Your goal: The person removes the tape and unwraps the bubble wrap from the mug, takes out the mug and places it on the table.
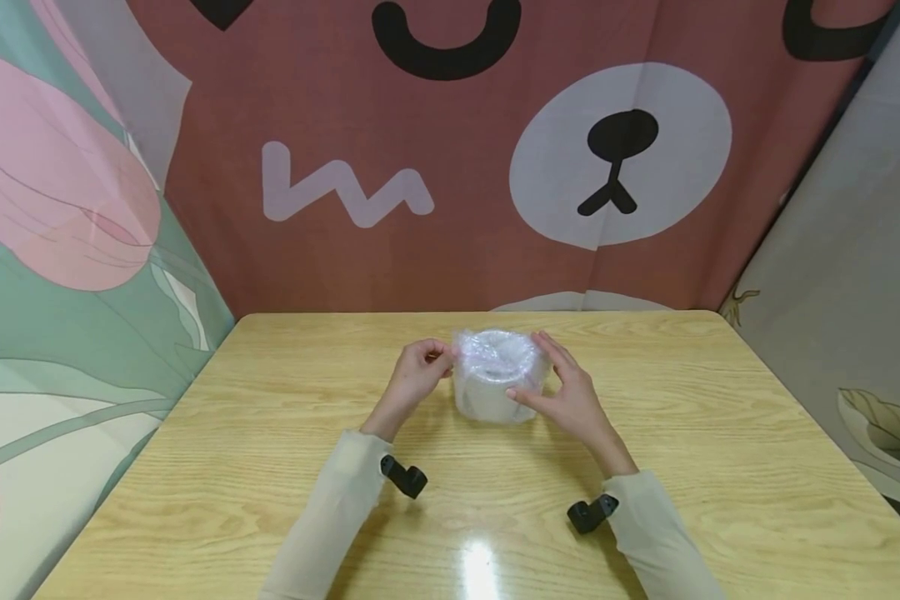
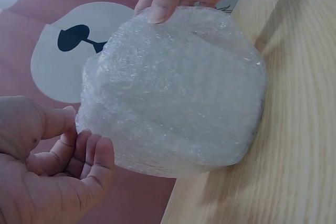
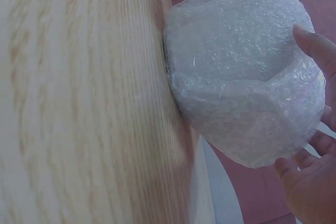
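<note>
A rounded bundle in clear bubble wrap sits on the table, whitish through the film, with a dip in its top. At its upper left edge my left hand pinches the wrap between thumb and forefinger, the other fingers curled. On the opposite side, my right hand grips the bundle, its thumb on the near face and its fingers spread along the far right side. The wrap blurs whatever lies inside.
The wooden table extends around the bundle, its back edge not far behind it. A printed curtain with a bear face hangs behind the table, and patterned cloths hang at both sides. Small black cameras are strapped on both sleeves.
</note>
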